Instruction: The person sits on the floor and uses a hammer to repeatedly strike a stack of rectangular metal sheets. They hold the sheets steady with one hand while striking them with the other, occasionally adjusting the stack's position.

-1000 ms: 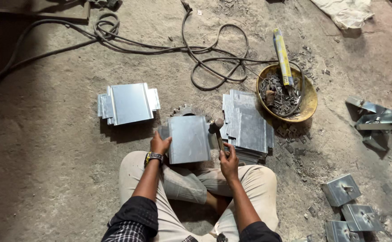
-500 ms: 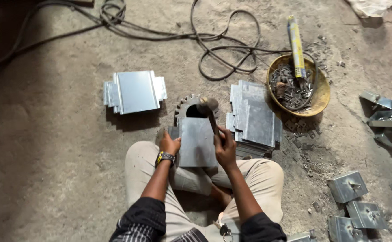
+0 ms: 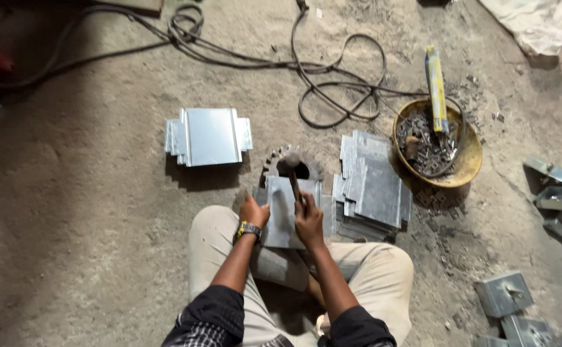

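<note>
— What's on your left?

— A stack of folded metal sheets (image 3: 208, 136) on the concrete floor (image 3: 88, 231). My left hand (image 3: 254, 211) has its fingers pinching the left edge of the metal plate (image 3: 285, 212), which lies over a toothed gear (image 3: 294, 168) just past my knees.

— And your right?

— My right hand (image 3: 308, 220) has its fingers wrapped tight around the hammer (image 3: 292, 175), head over the gear. Further right: another sheet pile (image 3: 372, 186), then a yellow bowl (image 3: 464, 164) of scrap.

I count one hammer (image 3: 292, 168), one metal sheet (image 3: 283, 212) under it and one toothed gear (image 3: 274, 164) beneath. Two stacks of sheets lie on the floor: one on the left (image 3: 208, 135), one on the right (image 3: 372, 186). One yellow bowl (image 3: 468, 160) holds one yellow tube (image 3: 436, 87).
</note>
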`<state>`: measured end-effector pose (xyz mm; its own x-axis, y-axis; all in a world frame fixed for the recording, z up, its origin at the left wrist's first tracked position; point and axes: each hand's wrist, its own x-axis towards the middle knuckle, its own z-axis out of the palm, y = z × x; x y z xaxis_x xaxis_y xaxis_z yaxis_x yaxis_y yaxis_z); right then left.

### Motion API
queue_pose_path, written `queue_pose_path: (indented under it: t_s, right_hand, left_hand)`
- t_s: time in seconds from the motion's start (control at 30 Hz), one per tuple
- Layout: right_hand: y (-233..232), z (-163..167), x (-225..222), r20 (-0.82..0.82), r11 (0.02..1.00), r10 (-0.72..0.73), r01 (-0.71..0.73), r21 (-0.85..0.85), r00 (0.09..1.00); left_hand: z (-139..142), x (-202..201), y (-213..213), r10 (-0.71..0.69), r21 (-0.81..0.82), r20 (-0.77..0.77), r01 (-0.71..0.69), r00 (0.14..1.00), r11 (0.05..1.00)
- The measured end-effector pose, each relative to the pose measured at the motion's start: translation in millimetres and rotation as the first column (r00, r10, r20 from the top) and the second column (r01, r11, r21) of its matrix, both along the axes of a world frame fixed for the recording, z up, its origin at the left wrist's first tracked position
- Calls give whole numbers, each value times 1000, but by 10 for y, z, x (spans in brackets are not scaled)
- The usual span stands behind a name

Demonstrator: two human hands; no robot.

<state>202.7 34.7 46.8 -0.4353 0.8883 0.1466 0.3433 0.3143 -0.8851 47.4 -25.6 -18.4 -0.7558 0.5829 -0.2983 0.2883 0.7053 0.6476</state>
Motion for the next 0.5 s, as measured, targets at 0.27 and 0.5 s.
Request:
queue_pose_path:
  t_s: [0.27, 0.5]
  right_hand:
    - [-5, 63, 18, 90, 986, 30, -15, -168, 996]
    - [257, 1130, 531, -83, 996, -67, 71, 54, 994]
  left_hand:
    - [15, -193, 68, 15, 96, -137, -2, 990, 995]
    - [70, -528, 201, -58, -18, -75, 57, 995, 998]
